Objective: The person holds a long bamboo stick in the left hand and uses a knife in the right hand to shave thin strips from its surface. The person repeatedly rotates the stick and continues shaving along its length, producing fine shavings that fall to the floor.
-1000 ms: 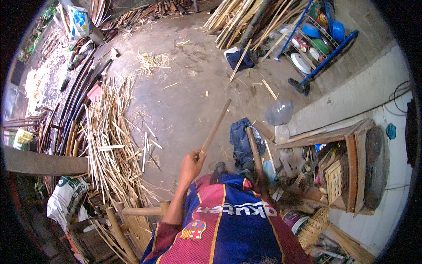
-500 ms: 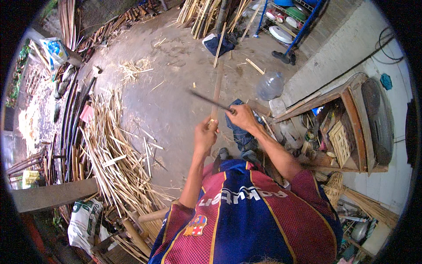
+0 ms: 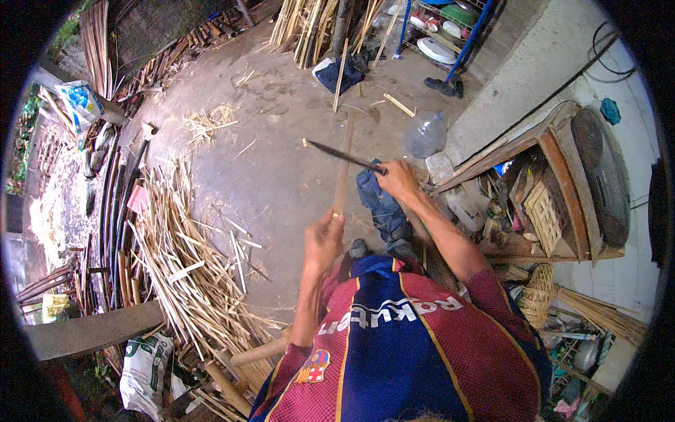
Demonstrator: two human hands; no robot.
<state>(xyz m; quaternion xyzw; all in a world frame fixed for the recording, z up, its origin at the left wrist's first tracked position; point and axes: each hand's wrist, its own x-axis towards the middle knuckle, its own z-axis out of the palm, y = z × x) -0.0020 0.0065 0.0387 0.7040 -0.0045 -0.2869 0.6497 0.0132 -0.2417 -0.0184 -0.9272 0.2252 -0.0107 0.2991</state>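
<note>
left hand (image 3: 325,239) fingers wrap the long tan bamboo strip (image 3: 342,169), which runs away from the body; right hand (image 3: 398,179) grips the dark blade (image 3: 344,156) lying across the strip.

Floor: bare grey concrete (image 3: 281,162), daylit. At 9 o'clock, a heap of split bamboo strips (image 3: 190,267) beside dark poles (image 3: 116,204). At 12 o'clock, leaning bamboo bundles (image 3: 309,24). At 1 o'clock, a blue rack (image 3: 464,35) and a clear plastic jug (image 3: 425,133). At 3 o'clock, a wooden cabinet (image 3: 562,190) against a pale wall (image 3: 619,281).
</note>
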